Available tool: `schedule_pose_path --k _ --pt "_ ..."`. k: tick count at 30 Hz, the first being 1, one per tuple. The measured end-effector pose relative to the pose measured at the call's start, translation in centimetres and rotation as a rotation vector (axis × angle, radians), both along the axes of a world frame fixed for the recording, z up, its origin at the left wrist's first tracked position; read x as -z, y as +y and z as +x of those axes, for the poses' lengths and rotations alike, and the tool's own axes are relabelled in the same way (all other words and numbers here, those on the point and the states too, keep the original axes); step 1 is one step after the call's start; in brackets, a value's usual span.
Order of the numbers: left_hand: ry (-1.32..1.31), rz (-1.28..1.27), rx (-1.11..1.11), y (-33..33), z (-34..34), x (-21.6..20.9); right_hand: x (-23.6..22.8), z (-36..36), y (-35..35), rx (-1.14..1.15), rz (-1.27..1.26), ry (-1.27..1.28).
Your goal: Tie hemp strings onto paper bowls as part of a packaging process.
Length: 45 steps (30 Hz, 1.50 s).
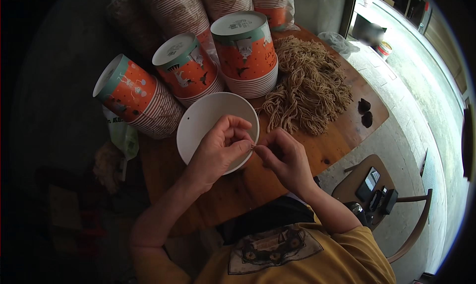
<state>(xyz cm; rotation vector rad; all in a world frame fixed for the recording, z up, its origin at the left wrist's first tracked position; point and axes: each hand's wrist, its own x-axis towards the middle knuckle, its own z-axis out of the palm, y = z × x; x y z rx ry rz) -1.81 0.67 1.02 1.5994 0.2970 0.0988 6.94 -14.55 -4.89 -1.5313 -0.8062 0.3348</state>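
A white paper bucket (198, 116) stands mouth up on the wooden table in front of me, a small dark hole showing in its far left wall. My left hand (218, 147) reaches over its opening, thumb and forefinger pinched together at the right side of the rim. Against those fingertips, my right hand (285, 157) pinches from outside the bucket. Between them is a tiny brownish bit, too small to name for certain. Just beyond my right hand lies a heap of tan twisted cords (310, 85).
Upside-down stacks of orange and green printed paper buckets (245, 56) line the far side, with plastic-wrapped stacks (173, 8) behind. Two small black objects (365, 113) lie near the table's right edge (369, 127). A chair (347, 187) at the right holds a phone (368, 182).
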Motion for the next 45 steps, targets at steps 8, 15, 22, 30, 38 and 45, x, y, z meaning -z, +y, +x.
schedule_pose_path --k 8,15,22,30,38,45 --pt "0.078 -0.121 -0.067 0.1 0.3 0.1 -1.1 -0.1 -0.1 0.095 -0.062 -0.155" --pt "0.066 -0.11 -0.048 0.1 0.2 0.1 -1.2 0.4 -0.3 0.187 -0.046 -0.816" --pt "0.048 -0.127 -0.054 -0.1 0.1 0.2 -2.5 0.4 -0.9 0.162 -0.164 -1.031" --pt "0.038 -0.091 -0.041 -0.2 0.2 0.0 -3.8 0.3 -0.5 0.122 -0.244 -1.042" --pt "0.035 -0.158 -0.03 0.4 0.4 0.8 -1.6 1.9 0.4 -0.138 -0.066 -0.156" --pt "0.021 -0.146 -0.037 0.6 0.3 0.9 -2.7 1.7 0.3 -0.265 -0.093 0.397"
